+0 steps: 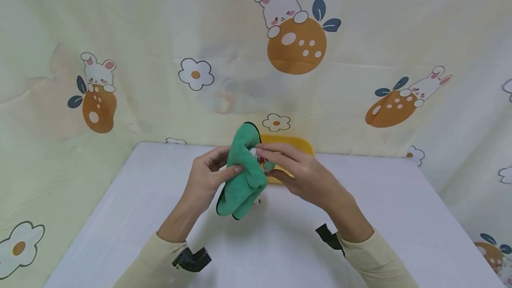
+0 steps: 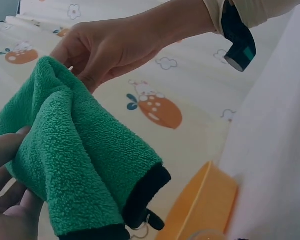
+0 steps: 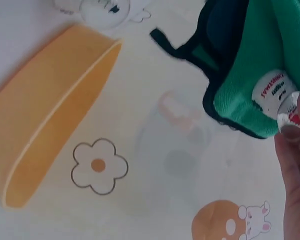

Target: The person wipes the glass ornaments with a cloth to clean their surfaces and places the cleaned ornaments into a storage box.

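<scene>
My left hand [image 1: 204, 177] grips a green plush cloth [image 1: 244, 181] with black edging, thumb on its near face. In the left wrist view the cloth hangs in folds, and a black loop [image 2: 155, 220] dangles from its edge. On the other side, my right hand [image 1: 308, 174] pinches a small, clear, round ornament [image 3: 290, 112] with red and white print. Beside the ornament, against the cloth, is a white round piece [image 3: 272, 92] with red and dark Christmas lettering. The cloth partly hides both from the head view.
Behind the hands, a yellow plastic bin [image 1: 296, 141] stands at the back of the white table [image 1: 360, 217]. Another clear round object [image 3: 105, 10] lies near the bin. Below the cloth, a small patterned thing [image 1: 256, 202] shows partly. A printed curtain [image 1: 224, 21] hangs behind the table.
</scene>
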{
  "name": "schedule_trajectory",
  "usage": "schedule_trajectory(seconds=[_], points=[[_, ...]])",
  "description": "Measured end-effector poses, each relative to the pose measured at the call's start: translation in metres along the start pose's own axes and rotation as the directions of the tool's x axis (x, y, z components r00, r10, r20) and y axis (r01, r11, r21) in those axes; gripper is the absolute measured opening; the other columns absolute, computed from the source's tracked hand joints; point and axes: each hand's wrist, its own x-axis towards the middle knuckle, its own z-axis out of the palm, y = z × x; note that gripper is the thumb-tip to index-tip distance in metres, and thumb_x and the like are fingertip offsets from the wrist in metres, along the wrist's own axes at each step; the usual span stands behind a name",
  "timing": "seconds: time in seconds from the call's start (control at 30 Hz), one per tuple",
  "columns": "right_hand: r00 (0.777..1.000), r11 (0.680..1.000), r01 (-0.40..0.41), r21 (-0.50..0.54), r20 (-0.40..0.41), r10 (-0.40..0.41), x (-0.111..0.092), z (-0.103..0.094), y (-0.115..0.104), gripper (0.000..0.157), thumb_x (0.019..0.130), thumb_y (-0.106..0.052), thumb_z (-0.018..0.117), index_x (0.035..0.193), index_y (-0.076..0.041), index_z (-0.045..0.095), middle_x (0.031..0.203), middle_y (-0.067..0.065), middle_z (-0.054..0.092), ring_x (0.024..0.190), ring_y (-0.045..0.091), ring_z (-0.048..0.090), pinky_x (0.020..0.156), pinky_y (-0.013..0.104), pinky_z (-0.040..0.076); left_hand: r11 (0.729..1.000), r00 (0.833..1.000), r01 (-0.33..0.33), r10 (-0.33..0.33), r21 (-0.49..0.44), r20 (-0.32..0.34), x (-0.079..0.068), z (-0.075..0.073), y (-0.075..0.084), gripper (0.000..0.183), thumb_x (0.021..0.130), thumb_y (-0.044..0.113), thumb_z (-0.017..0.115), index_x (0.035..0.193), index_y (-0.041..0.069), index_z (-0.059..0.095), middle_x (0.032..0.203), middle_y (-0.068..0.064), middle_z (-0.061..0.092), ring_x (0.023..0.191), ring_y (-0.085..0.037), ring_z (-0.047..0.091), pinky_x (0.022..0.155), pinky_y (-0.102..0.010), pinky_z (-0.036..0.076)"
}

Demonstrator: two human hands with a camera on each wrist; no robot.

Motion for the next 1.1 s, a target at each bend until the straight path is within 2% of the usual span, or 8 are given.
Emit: schedule_trajectory(seconds=[0.17, 0.33, 0.47, 0.53, 0.63, 0.83, 0.97, 1.1], points=[[0.987, 0.988, -0.138, 0.077, -0.073, 0.143, 0.000, 0.006, -0.004, 0.062, 0.075, -0.001, 0.088, 0.132, 0.001, 0.064, 0.127, 0.013, 0.066, 0.111, 0.025, 0.068, 0.091, 0.029, 0.058, 1.000, 1.000, -0.027, 0.027, 0.004, -0.003, 0.000, 0.002, 0.001, 0.044, 0.088, 0.008, 0.080, 0.130, 0.007, 0.067, 0.124, -0.008, 0.069, 0.121, -0.026, 0.061, 0.098, -0.037, 0.055], [0.946, 0.942, -0.258, 0.213, -0.144, 0.291, -0.001, 0.009, -0.006, 0.057, 0.075, 0.000, 0.087, 0.127, 0.001, 0.066, 0.118, 0.010, 0.070, 0.101, 0.022, 0.071, 0.082, 0.029, 0.061, 0.998, 0.998, -0.057, 0.057, 0.000, 0.006, -0.002, 0.003, 0.002, 0.046, 0.088, 0.005, 0.079, 0.131, 0.006, 0.066, 0.126, -0.010, 0.068, 0.122, -0.026, 0.062, 0.096, -0.037, 0.058], [0.915, 0.903, -0.324, 0.282, -0.148, 0.375, -0.001, 0.009, -0.006, 0.056, 0.075, -0.001, 0.087, 0.128, -0.002, 0.067, 0.118, 0.008, 0.071, 0.104, 0.021, 0.071, 0.081, 0.030, 0.062, 0.996, 0.996, -0.084, 0.084, 0.007, 0.013, -0.003, 0.003, 0.003, 0.047, 0.088, 0.003, 0.078, 0.133, 0.007, 0.065, 0.129, -0.010, 0.066, 0.125, -0.026, 0.061, 0.096, -0.037, 0.058], [0.915, 0.897, -0.331, 0.292, -0.135, 0.381, -0.002, 0.009, -0.005, 0.058, 0.075, -0.001, 0.087, 0.130, -0.004, 0.067, 0.121, 0.007, 0.070, 0.108, 0.023, 0.070, 0.082, 0.030, 0.061, 0.996, 0.996, -0.089, 0.088, 0.017, 0.006, -0.003, 0.003, 0.003, 0.047, 0.088, 0.003, 0.078, 0.133, 0.007, 0.065, 0.129, -0.010, 0.066, 0.124, -0.025, 0.061, 0.096, -0.037, 0.058], [0.937, 0.918, -0.294, 0.268, -0.110, 0.332, -0.002, 0.007, -0.003, 0.062, 0.075, 0.001, 0.086, 0.134, -0.003, 0.065, 0.125, 0.008, 0.067, 0.112, 0.024, 0.068, 0.086, 0.027, 0.060, 0.996, 0.997, -0.082, 0.082, 0.027, -0.012, -0.003, 0.003, 0.003, 0.044, 0.089, 0.005, 0.078, 0.131, 0.007, 0.065, 0.127, -0.009, 0.067, 0.122, -0.025, 0.062, 0.095, -0.036, 0.058], [0.993, 0.982, -0.100, 0.160, -0.043, 0.108, -0.001, 0.001, 0.003, 0.064, 0.077, 0.001, 0.084, 0.137, 0.000, 0.061, 0.132, 0.013, 0.061, 0.118, 0.026, 0.062, 0.097, 0.021, 0.053, 0.997, 0.998, -0.061, 0.062, 0.051, -0.029, -0.002, 0.003, 0.003, 0.043, 0.090, 0.009, 0.078, 0.131, 0.008, 0.066, 0.126, -0.007, 0.068, 0.122, -0.024, 0.062, 0.099, -0.036, 0.055], [1.000, 0.990, 0.029, 0.135, -0.009, -0.028, 0.000, -0.002, 0.005, 0.050, 0.088, -0.009, 0.075, 0.135, 0.002, 0.062, 0.136, 0.014, 0.060, 0.123, 0.026, 0.060, 0.098, 0.022, 0.053, 0.999, 0.999, -0.031, 0.032, 0.043, -0.018, -0.001, 0.002, 0.004, 0.044, 0.090, 0.014, 0.079, 0.131, 0.010, 0.066, 0.127, -0.006, 0.068, 0.123, -0.023, 0.062, 0.101, -0.036, 0.054], [0.998, 0.994, 0.064, 0.087, -0.014, -0.063, -0.001, -0.001, 0.006, 0.050, 0.088, -0.016, 0.076, 0.133, 0.001, 0.063, 0.135, 0.011, 0.063, 0.122, 0.023, 0.062, 0.100, 0.023, 0.053, 0.999, 1.000, -0.008, 0.008, 0.033, 0.009, -0.001, 0.000, 0.003, 0.044, 0.089, 0.013, 0.079, 0.131, 0.010, 0.067, 0.127, -0.007, 0.068, 0.122, -0.025, 0.061, 0.100, -0.038, 0.054]])
